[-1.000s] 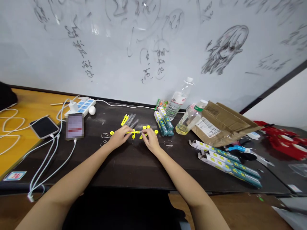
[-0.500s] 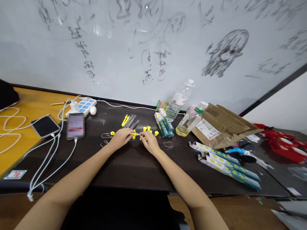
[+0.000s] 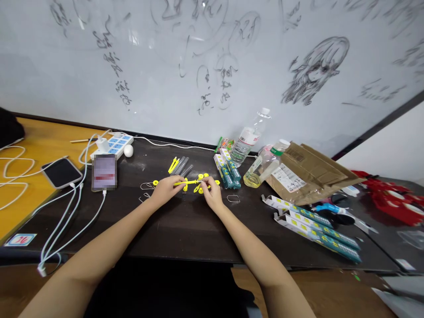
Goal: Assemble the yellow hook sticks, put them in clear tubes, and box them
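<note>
Between the fingers of my left hand (image 3: 168, 191) is one end of a slim yellow plastic rod (image 3: 187, 182), held nearly level above the dark table. The fingertips of my right hand (image 3: 211, 192) are pinched together at the rod's thin pale tip; what lies between them is too small to make out. Several yellow spool-like caps (image 3: 200, 191) lie under and around the rod. Behind my left hand are clear plastic tubes (image 3: 183, 166) and more yellow rods (image 3: 173, 164). Bent wire clips lie on both sides, one wire clip (image 3: 233, 198) right of my right hand.
Green-and-white boxes (image 3: 228, 170) and two bottles, one a water bottle (image 3: 245, 140), stand at the back. A brown paper package (image 3: 298, 172) and more long boxes (image 3: 318, 229) lie right. Left are a phone (image 3: 104, 172), a power strip (image 3: 115, 145) and white cables (image 3: 64, 229).
My hands have drawn slightly apart, the right one moving to the right. More of the yellow rod now shows between them.
</note>
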`<state>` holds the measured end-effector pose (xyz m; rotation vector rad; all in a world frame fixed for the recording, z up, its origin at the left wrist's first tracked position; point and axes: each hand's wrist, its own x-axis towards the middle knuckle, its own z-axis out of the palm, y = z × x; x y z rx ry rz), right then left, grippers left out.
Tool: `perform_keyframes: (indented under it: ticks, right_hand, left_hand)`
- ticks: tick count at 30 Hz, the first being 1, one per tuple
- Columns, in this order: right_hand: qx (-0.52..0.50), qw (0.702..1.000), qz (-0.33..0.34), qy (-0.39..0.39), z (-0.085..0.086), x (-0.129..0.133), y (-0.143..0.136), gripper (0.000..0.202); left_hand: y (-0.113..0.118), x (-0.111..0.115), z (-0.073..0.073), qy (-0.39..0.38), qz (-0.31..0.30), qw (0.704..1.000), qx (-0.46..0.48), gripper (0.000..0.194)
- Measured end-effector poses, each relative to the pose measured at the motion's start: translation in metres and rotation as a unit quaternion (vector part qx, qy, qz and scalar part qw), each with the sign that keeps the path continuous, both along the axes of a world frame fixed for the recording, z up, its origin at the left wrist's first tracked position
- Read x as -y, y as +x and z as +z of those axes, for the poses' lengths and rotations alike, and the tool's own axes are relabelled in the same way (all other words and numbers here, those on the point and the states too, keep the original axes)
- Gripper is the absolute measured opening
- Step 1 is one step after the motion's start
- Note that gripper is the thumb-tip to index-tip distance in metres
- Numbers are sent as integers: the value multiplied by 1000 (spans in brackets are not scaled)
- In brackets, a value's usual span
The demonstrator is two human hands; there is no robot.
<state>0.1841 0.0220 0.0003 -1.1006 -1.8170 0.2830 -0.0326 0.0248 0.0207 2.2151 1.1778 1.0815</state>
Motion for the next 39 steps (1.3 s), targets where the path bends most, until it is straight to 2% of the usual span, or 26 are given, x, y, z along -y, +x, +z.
perform_keyframes:
  ticks: [3, 6, 8, 11, 14, 18, 21, 23, 27, 33, 39]
  right_hand:
    - [-9, 1000, -5, 16, 2, -1, 3, 16]
    - [68, 996, 19, 52, 4, 4, -2, 16]
    - [142, 986, 52, 64, 5, 10, -9, 16]
    - [232, 964, 108, 76, 7, 15, -17, 18]
    - [244, 963, 88, 78, 11, 12, -12, 21]
    - [162, 983, -48, 66, 11, -7, 15, 22]
    - [104, 985, -133, 37, 7, -22, 33, 18]
    - [87, 984, -155, 22, 3, -27, 38, 17]
    - [91, 987, -134, 16, -2, -25, 32, 16]
    - [151, 987, -46, 16, -2, -13, 13, 15]
    - [226, 973, 28, 38, 1, -1, -2, 15]
  left_hand:
    - [2, -5, -2, -92, 7, 984, 150, 26]
    - [7, -10, -4, -212, 21, 932, 293, 36]
    - [9, -9, -4, -259, 17, 903, 343, 40]
    - [12, -5, -3, -290, -10, 884, 366, 40]
    - [14, -1, -4, -277, -35, 896, 344, 36]
    - [16, 0, -9, -229, -66, 934, 265, 31]
    - [17, 1, -12, -242, -72, 941, 226, 31]
    - [17, 2, -13, -249, -75, 943, 208, 30]
    - [17, 1, -13, -247, -62, 945, 207, 30]
    - [12, -3, -15, -207, -26, 957, 203, 29]
    - [10, -6, -17, -189, -15, 963, 191, 29]
